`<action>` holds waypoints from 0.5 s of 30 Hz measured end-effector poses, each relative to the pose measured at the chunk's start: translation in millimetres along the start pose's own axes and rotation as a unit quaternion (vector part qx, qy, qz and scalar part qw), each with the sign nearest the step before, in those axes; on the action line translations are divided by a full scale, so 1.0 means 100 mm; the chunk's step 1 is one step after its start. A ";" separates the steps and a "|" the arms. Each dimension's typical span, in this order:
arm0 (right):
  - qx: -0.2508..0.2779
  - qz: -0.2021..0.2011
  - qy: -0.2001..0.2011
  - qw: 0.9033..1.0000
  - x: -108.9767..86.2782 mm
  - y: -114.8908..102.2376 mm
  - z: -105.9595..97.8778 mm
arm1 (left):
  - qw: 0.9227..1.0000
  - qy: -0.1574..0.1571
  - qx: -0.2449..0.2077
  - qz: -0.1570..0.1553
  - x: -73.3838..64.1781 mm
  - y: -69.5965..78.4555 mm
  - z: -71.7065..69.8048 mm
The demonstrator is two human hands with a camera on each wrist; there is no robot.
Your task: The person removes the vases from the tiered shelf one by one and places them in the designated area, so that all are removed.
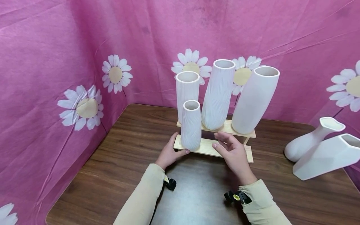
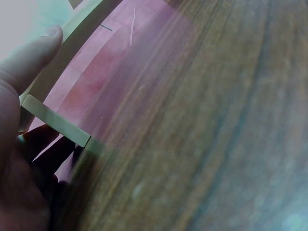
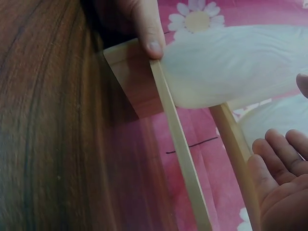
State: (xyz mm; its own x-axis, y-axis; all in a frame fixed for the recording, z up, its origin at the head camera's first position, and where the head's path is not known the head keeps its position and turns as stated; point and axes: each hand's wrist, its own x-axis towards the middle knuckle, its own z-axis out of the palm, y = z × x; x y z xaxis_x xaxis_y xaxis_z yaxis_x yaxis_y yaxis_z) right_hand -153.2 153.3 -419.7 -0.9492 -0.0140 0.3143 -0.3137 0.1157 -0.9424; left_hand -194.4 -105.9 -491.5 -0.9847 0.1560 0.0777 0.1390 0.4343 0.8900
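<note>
A two-step wooden stand (image 1: 208,147) bears several white vases. On its lower step, toward the left end, stands a small wavy-textured vase (image 1: 191,126). Behind it on the upper step are a ribbed vase (image 1: 187,93), a taller wavy vase (image 1: 218,95) and a smooth one (image 1: 255,100). My left hand (image 1: 172,152) grips the lower step's left end, its thumb (image 2: 36,57) at the front edge and fingers partly hidden behind the end board. Over the right part of that step is my right hand (image 1: 232,153), fingers loosely bent, holding nothing.
Two more white vases, one round-bellied (image 1: 305,142) and one angular (image 1: 326,157), lean at the right side of the brown wooden table (image 1: 112,168). A pink cloth (image 1: 152,37) with daisies hangs close behind the table's back and left edges.
</note>
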 end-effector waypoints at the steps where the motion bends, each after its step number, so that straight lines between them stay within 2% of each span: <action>1: 0.002 0.005 -0.003 1.000 0.00 0.01 0.02 | 1.000 -0.001 0.002 -0.002 0.00 0.00 0.00; 15: 0.003 0.055 -0.066 0.996 0.03 0.12 0.24 | 1.000 -0.003 -0.005 -0.001 0.01 0.00 0.00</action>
State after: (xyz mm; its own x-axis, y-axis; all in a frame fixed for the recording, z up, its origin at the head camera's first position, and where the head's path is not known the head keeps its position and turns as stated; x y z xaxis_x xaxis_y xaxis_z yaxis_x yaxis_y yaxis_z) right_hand -160.4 131.2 -432.8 -0.9727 -0.1317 0.1913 -0.2069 0.1178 -0.9712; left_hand -195.5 -105.7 -491.8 -0.9843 0.1609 0.0727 0.1356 0.4249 0.8950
